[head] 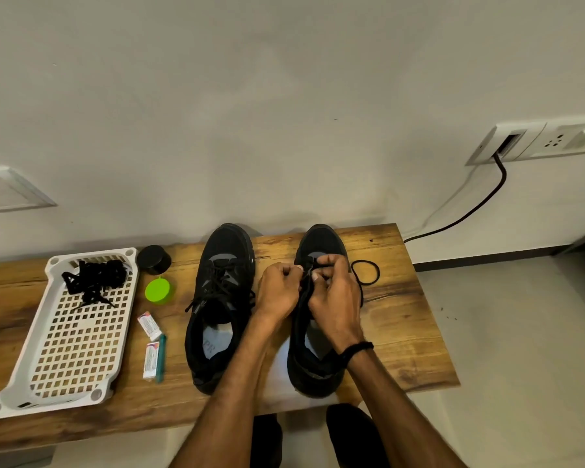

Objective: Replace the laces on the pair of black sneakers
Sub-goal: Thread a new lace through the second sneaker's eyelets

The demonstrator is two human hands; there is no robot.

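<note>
Two black sneakers stand toes-away on a wooden table. The left sneaker [222, 298] is laced, its lace ends loose. Over the tongue of the right sneaker [318, 359] both hands work. My left hand [279, 292] is curled and pinches a black lace [365, 273] near the eyelets. My right hand [335, 292] pinches the same lace just beside it. A loop of that lace lies on the table to the sneaker's right. The eyelets are hidden by my fingers.
A white perforated tray [71, 349] at the left holds a bundle of black laces [95, 276]. Beside it are a black round lid [154, 259], a green cap [159, 291] and two small packets [151, 342]. A black cable [470, 211] runs from a wall socket.
</note>
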